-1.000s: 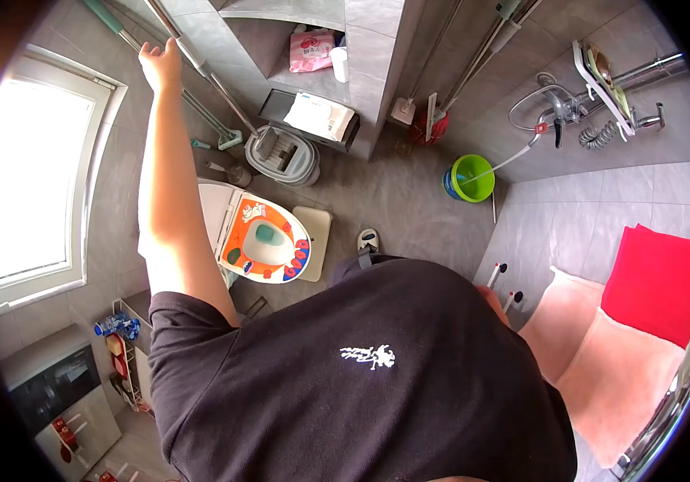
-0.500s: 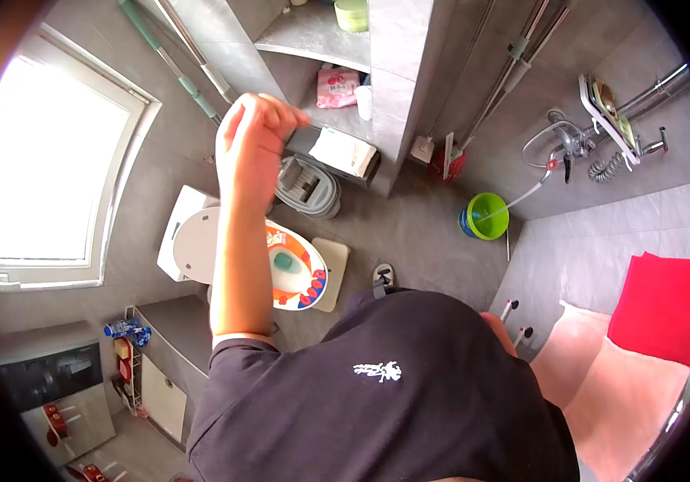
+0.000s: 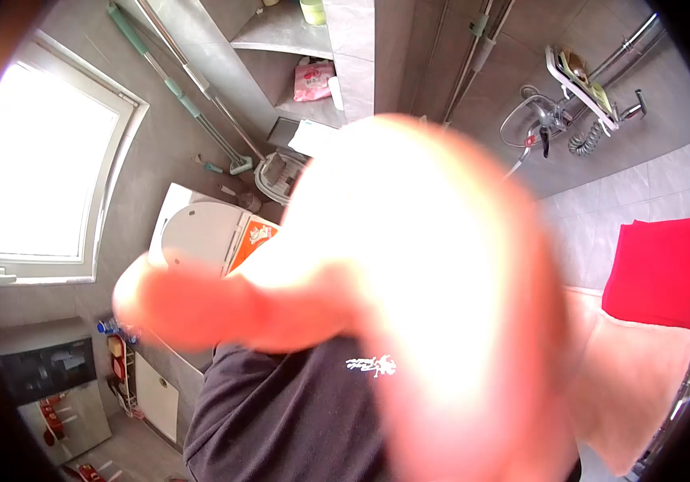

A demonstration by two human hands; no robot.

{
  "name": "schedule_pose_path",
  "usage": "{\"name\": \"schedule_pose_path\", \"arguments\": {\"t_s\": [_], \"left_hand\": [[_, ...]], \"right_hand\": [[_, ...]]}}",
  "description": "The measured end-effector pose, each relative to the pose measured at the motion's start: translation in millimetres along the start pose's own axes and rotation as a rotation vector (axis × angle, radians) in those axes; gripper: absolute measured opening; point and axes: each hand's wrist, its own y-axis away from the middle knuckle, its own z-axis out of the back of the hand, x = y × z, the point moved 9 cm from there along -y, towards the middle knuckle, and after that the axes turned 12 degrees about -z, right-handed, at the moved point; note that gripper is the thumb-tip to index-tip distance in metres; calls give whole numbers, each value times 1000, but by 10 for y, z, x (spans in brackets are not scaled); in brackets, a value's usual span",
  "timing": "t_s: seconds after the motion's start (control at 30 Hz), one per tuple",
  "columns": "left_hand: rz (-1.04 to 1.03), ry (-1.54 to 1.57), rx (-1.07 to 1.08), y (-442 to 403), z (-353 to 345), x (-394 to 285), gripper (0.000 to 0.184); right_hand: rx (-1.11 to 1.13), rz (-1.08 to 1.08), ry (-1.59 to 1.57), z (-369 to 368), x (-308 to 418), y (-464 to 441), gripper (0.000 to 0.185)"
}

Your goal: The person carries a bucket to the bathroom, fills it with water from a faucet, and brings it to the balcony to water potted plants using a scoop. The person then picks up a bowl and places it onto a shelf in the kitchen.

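Note:
My right hand [image 3: 417,241] is very close to the camera, overexposed and smeared, and fills the middle of the view. Its thumb sticks out to the left, but the other fingers cannot be made out. Whether it holds anything is hidden. My left hand does not show. Behind the right hand are my dark shirt [image 3: 297,402] with a white logo and the toilet, of which the raised lid [image 3: 200,238] and part of an orange printed seat [image 3: 256,236] are visible.
A window [image 3: 44,165] is at left, with mop poles [image 3: 176,88] leaning beside it. A grey bucket [image 3: 268,181] stands near the shelf niche [image 3: 280,32]. Shower fittings [image 3: 552,120] are on the right wall, above red [image 3: 656,269] and pink towels [image 3: 638,369].
My raised left forearm and hand have gone from sight. My right hand has come up close to the camera, covering the green bucket and the floor. The view has shifted slightly.

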Motion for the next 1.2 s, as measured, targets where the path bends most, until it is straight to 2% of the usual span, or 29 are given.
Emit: {"name": "schedule_pose_path", "arguments": {"t_s": [0.03,0.07,0.1,0.13,0.2,0.23,0.3,0.37,0.4,0.43,0.5,0.57,0.6,0.67,0.73,0.8,0.83,0.9,0.93,0.97,1.0,1.03,1.07,1.1,1.17,1.2], "left_hand": [[277,-144,-177,-31,-52,316,75],[618,-398,-23,80,208,415,69],[695,-640,-65,308,423,420,50],[838,-827,-55,549,656,419,55],[1133,-1240,88,887,1019,309,29],[1091,-1306,-27,1056,1237,145,27],[1044,-1741,37,1145,1515,-253,29],[1042,-1872,-243,1302,1688,-709,31],[1034,-1915,-285,1347,1739,-883,31],[1053,-1952,-340,1405,1770,-1035,31],[1071,-2047,-350,1428,1827,-1327,32],[1034,-2202,-287,1331,1872,-1696,35],[998,-2270,-356,1267,1919,-1994,38],[886,-2604,-224,963,1951,-2664,42],[656,-2749,-253,587,1968,-3419,50],[455,-2793,-468,183,1893,-4116,58],[374,-2920,-442,-46,1794,-4416,60],[250,-3160,-293,-476,1701,-5037,67],[301,-3305,-243,-674,1734,-5274,74],[351,-3321,-319,-849,1743,-5480,81],[322,-3197,-404,-1025,1847,-5869,86],[317,-3174,-438,-1158,1969,-6229,88],[304,-3259,-353,-1278,2133,-6643,94],[454,-3219,-510,-1368,2237,-6675,98],[451,-3006,-516,-1404,2728,-7446,104],[540,-2887,-530,-1419,2871,-7454,96]], "right_hand": [[3,4,13,15,-126,-17,28],[7,13,29,41,-151,18,28],[11,21,49,57,-288,29,28],[11,38,80,86,-426,37,28],[8,65,137,125,-781,96,28],[6,83,175,149,-952,147,28],[-4,161,264,187,-1226,250,28],[-53,375,384,233,-1339,405,28],[-78,465,441,236,-1370,488,28],[-64,455,435,217,-1459,548,28],[11,-175,320,372,-2005,369,27],[-10,-186,361,468,-1839,243,28],[-31,-203,389,490,-1715,174,28],[-70,-241,431,408,-1433,52,29],[-83,-285,449,261,-1335,-68,30],[-61,-281,47,88,-1400,-539,30],[-71,-282,36,-16,-1251,-723,30],[-43,189,156,-314,-532,-913,31],[-21,85,204,-339,36,-699,31],[-147,186,168,-307,609,-574,28],[-91,314,-3,-441,816,-610,27],[-243,187,0,-337,1386,-304,26],[-208,43,-83,-362,1614,-207,27],[-165,-86,-166,-407,1630,-133,27],[-233,-118,-133,-474,1532,17,28],[-260,-108,-57,-538,1533,60,30]]}}
